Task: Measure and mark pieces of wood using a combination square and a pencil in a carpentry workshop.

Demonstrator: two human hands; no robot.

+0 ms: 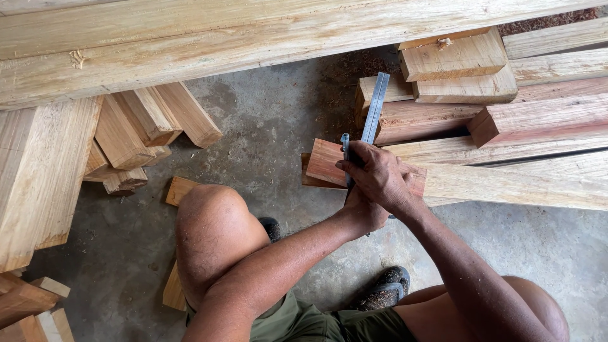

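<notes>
My right hand lies on top and presses a flat metal ruler against a short reddish wood board. The ruler sticks out past my fingers toward the far planks. My left hand sits just under the right one and is mostly covered by it. It appears to grip a thin blue-grey pencil, which stands along the ruler's left edge on the board. The board rests on a long pale plank.
A long pale beam crosses the top. Short wood blocks lie in a pile at left and thick planks beside them. Stacked reddish and pale boards are at right. My bare knees and dark shoes are over a concrete floor.
</notes>
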